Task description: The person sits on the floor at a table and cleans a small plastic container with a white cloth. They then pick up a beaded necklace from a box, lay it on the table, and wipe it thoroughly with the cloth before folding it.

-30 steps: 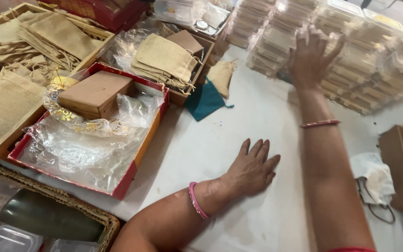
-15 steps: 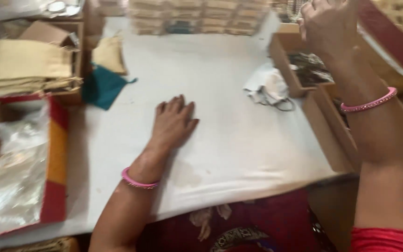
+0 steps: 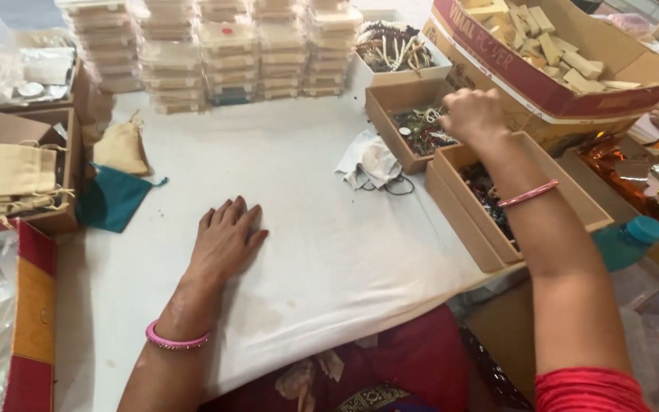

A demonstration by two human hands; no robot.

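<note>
I see my left hand (image 3: 226, 240) lying flat on the white table (image 3: 306, 229), fingers spread, holding nothing; my right hand (image 3: 473, 114) reaches into the small brown box (image 3: 413, 114) of beads, fingers curled; what they grip I cannot tell.

**A crowded white worktop in even light**

A low table (image 3: 306, 221) covered in white cloth fills the view, lit softly and evenly without hard shadows. Stacks of clear boxes (image 3: 215, 49) line its far edge. Below the near edge shows a dark red patterned floor covering (image 3: 390, 374).
</note>
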